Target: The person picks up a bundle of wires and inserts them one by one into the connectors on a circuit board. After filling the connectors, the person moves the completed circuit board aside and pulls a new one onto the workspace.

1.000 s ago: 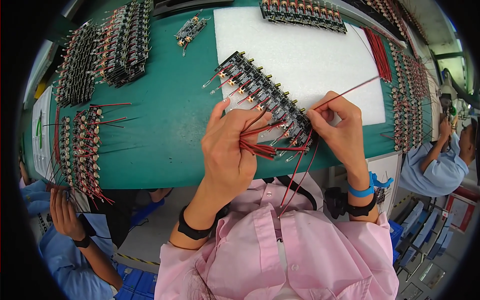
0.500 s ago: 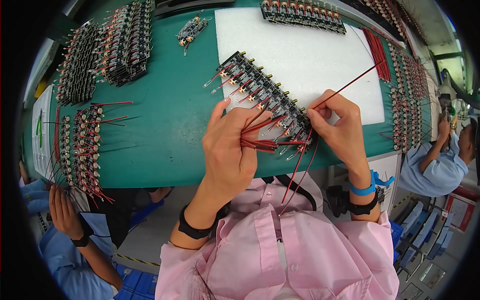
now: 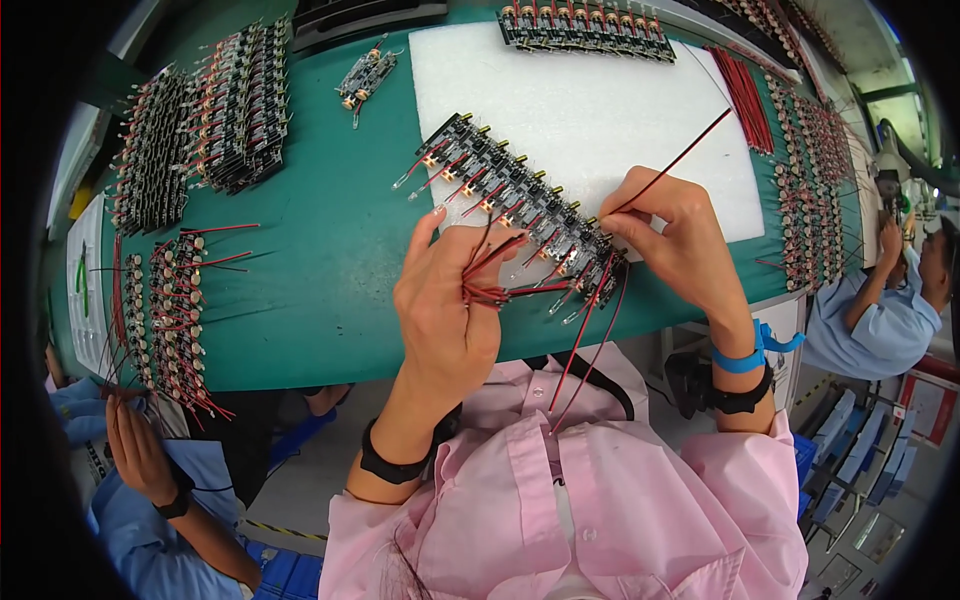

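A long panel of joined small circuit boards [image 3: 535, 195] lies slantwise before me, with short red wires and small round parts along its near side. My left hand [image 3: 445, 285] is closed round a bunch of red and black wires [image 3: 490, 292], its raised finger close to the panel's near edge. My right hand [image 3: 670, 225] pinches one dark red wire [image 3: 675, 165] at the panel's right end. That wire's long free part slants up to the right. Two more thin wires [image 3: 578, 365] hang from the panel's right end toward my shirt. The pinched wire's lower tip is hidden by my fingers.
A white foam sheet [image 3: 580, 100] lies partly under the panel on the green table [image 3: 320, 300]. Another board panel [image 3: 590, 32] and red wires [image 3: 740, 95] lie beyond. Board stacks [image 3: 240, 110] stand left. A co-worker's hand [image 3: 138, 450] is lower left; another person [image 3: 870, 310] sits right.
The whole view has shifted slightly, with the foam sheet and panel now farther left in it. Both hands keep their grips and stay at nearly the same places along the panel.
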`<move>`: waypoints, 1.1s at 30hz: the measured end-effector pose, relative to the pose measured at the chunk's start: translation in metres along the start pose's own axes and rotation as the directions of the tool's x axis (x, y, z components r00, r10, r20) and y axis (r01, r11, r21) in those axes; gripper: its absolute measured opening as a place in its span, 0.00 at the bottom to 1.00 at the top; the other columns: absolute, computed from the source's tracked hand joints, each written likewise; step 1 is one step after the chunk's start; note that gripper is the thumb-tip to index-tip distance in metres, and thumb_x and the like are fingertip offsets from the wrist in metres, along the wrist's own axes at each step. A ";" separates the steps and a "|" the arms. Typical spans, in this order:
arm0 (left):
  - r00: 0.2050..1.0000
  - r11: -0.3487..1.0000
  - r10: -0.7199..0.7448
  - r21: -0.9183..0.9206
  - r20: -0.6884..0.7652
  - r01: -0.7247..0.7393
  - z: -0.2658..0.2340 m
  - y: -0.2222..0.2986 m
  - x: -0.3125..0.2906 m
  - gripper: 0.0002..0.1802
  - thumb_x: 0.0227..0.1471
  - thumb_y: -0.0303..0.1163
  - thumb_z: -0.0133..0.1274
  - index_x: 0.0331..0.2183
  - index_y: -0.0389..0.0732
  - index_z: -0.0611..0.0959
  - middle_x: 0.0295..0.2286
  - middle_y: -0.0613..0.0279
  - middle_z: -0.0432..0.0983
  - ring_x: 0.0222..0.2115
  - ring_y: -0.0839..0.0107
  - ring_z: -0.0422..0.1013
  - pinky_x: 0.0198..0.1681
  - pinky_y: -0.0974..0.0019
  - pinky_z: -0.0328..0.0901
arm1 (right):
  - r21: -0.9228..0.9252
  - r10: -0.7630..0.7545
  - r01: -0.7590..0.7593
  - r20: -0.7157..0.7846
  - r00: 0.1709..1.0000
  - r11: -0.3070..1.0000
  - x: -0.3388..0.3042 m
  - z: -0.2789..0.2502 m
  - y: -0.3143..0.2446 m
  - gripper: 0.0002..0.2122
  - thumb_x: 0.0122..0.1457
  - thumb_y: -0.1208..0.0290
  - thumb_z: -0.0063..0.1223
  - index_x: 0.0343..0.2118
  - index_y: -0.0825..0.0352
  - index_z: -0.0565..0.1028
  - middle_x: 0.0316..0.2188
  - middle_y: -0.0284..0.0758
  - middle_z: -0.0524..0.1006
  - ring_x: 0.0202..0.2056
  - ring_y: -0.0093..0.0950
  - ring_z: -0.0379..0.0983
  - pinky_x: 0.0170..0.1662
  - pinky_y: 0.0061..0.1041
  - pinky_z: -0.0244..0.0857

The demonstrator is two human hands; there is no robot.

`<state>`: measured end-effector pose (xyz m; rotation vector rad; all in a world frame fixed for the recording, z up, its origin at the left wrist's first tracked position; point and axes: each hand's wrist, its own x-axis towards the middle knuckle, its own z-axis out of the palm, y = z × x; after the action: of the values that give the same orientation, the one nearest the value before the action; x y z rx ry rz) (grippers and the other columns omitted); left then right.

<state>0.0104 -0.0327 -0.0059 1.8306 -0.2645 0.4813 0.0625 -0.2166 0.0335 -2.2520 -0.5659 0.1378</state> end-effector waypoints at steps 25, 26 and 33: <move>0.999 0.999 -0.039 -0.031 0.011 0.040 0.001 0.007 0.002 0.08 0.48 0.25 0.37 0.21 0.35 0.69 0.23 0.56 0.73 0.26 0.68 0.70 0.48 0.55 0.47 | -0.085 -0.148 0.137 -0.145 0.978 0.987 -0.016 0.003 0.000 0.06 0.38 0.82 0.49 0.23 0.69 0.69 0.17 0.35 0.66 0.19 0.30 0.63 0.24 0.25 0.56; 0.999 0.999 -0.044 -0.029 0.010 0.045 0.001 0.007 0.001 0.08 0.48 0.25 0.36 0.22 0.35 0.69 0.23 0.56 0.73 0.26 0.68 0.70 0.48 0.55 0.46 | -0.083 -0.146 0.133 -0.166 0.975 0.988 -0.017 0.004 0.000 0.07 0.39 0.82 0.48 0.24 0.69 0.69 0.17 0.35 0.66 0.20 0.30 0.63 0.25 0.25 0.56; 1.000 1.000 -0.023 -0.007 0.000 0.023 0.002 0.008 0.000 0.10 0.50 0.28 0.35 0.22 0.35 0.69 0.24 0.56 0.73 0.26 0.68 0.69 0.47 0.56 0.47 | -0.073 -0.172 0.159 -0.237 0.956 0.985 -0.023 0.009 -0.002 0.07 0.41 0.83 0.44 0.26 0.67 0.70 0.18 0.34 0.66 0.22 0.29 0.62 0.29 0.24 0.55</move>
<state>0.0076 -0.0368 0.0003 1.8252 -0.2446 0.4643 0.0391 -0.2193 0.0269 -2.2185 -0.6279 -0.2371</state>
